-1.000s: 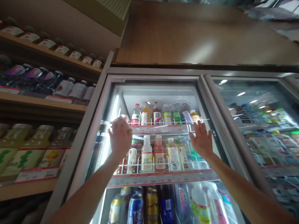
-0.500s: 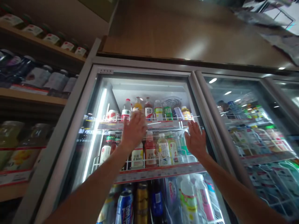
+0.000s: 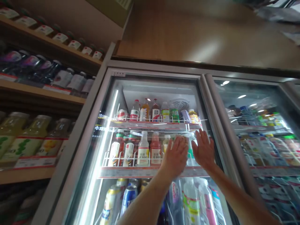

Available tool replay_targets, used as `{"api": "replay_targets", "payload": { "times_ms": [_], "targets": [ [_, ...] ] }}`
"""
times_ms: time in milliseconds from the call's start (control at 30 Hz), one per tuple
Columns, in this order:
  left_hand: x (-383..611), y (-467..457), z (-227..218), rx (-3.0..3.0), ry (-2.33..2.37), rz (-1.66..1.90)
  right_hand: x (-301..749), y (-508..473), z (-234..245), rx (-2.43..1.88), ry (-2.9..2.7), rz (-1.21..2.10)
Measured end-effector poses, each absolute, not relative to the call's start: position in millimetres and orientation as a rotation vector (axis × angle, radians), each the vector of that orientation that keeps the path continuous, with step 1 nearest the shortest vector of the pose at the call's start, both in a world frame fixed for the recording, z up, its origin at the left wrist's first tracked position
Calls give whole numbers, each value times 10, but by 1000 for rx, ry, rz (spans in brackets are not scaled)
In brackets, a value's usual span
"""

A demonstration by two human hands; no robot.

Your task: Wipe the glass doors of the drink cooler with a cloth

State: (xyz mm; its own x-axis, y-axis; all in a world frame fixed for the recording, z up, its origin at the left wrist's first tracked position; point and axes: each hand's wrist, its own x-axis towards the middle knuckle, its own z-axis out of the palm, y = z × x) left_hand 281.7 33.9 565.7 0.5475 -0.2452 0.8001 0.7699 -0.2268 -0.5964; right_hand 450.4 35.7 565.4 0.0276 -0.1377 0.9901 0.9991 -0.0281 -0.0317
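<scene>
My left hand [image 3: 175, 154] is raised before the cooler's middle shelf, fingers stretched out and nothing held. Just right of it, my right hand [image 3: 204, 149] is also raised with its fingers stretched and thumb apart. Whether either palm touches the glass door [image 3: 131, 86] I cannot tell. Behind the left hand, bottles on the middle shelf are partly hidden. Left of it stand a pink-red bottle [image 3: 155, 148] and a pale bottle [image 3: 142, 150]. A row of small bottles on the top shelf includes an orange one [image 3: 144, 111] and a yellow one [image 3: 193, 117].
Cans such as a blue one [image 3: 129, 197] and bottles like a pink-labelled one [image 3: 208, 200] fill the lower shelf. To the left, wooden shelves [image 3: 42, 93] carry jars and bottles. A second cooler door [image 3: 248, 90] adjoins on the right, beyond the metal frame [image 3: 217, 125].
My left hand has moved right and down, from the top shelf's front to beside my right hand. The view has shifted so the cooler sits further right.
</scene>
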Motion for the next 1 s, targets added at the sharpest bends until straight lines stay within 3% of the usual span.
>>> {"api": "replay_targets", "payload": {
  "times_ms": [100,267,567,700,867,1000],
  "targets": [
    [2214,342,5613,-1522,-491,-1014,4544,310,5507,-1167,-1069,-1261],
    [944,308,5816,-1212,-1074,-1425,4319,215,5336,-1086,-1118,-1270],
    [2416,284,4866,-1354,-781,-1228,3804,335,4977,-881,-1263,-1285],
    [1762,286,4746,-1376,-782,-1155,3964,372,4909,-865,-1296,-1289],
    [533,276,4758,-1134,-1225,-1497,3913,313,4778,-918,-1273,-1223],
    [878,293,4622,-1155,-1126,-1536,3757,280,4582,-917,-1291,-1189]
  ]
}}
